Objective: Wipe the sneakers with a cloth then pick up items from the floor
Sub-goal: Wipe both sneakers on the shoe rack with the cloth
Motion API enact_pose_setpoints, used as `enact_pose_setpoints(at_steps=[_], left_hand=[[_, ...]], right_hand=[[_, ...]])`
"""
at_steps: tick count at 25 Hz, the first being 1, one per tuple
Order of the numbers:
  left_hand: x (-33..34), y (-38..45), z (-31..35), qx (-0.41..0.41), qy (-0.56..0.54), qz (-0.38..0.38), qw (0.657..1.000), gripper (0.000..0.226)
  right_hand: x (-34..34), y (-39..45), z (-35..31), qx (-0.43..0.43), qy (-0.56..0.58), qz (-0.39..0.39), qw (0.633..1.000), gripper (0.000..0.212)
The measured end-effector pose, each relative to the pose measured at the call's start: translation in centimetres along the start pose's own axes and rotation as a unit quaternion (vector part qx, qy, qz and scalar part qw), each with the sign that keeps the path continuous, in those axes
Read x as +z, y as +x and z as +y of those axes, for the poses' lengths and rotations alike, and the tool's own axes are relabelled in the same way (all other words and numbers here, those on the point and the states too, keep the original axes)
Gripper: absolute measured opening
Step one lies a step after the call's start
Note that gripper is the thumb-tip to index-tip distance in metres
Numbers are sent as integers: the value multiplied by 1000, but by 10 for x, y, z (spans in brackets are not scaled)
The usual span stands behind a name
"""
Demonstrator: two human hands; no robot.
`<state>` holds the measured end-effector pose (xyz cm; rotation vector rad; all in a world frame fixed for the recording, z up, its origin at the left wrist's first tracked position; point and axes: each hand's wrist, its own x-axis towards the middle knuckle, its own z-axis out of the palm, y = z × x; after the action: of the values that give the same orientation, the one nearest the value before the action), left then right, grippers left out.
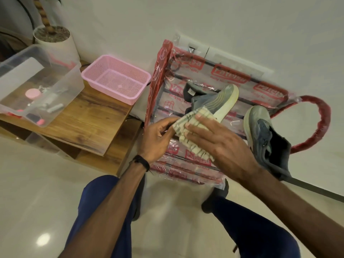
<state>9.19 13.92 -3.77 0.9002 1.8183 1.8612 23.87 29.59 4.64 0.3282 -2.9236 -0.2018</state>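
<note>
Two grey-blue sneakers with pale soles lie on a clear plastic bag with red print [195,164] on the floor. One sneaker [216,101] lies on its side just beyond my hands; the other sneaker [264,131] lies to the right. A folded pale checked cloth [193,146] is between my hands. My left hand [156,138] pinches the cloth's left edge. My right hand [214,140] lies flat over the cloth with fingers straight, pressing it. The cloth's far corner touches the near sneaker's sole.
A pink mesh basket [115,79] sits on a low wooden table [87,123] to the left, beside a clear plastic box [37,84] holding small items. A white plant pot [54,41] stands behind. The bag's red handle [320,127] loops right. My knees are below.
</note>
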Motion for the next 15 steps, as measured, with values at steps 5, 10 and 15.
enact_pose_setpoints(at_steps=[5, 10, 15], left_hand=[[1, 0, 0, 3, 3, 12, 1000, 28], [2, 1, 0, 1, -1, 17, 1000, 26], [4, 0, -2, -5, 9, 0, 1000, 27]], right_hand=[[2, 11, 1, 152, 32, 42, 987, 51], [-1, 13, -1, 185, 51, 58, 980, 49], [-1, -13, -5, -13, 5, -10, 1000, 59]])
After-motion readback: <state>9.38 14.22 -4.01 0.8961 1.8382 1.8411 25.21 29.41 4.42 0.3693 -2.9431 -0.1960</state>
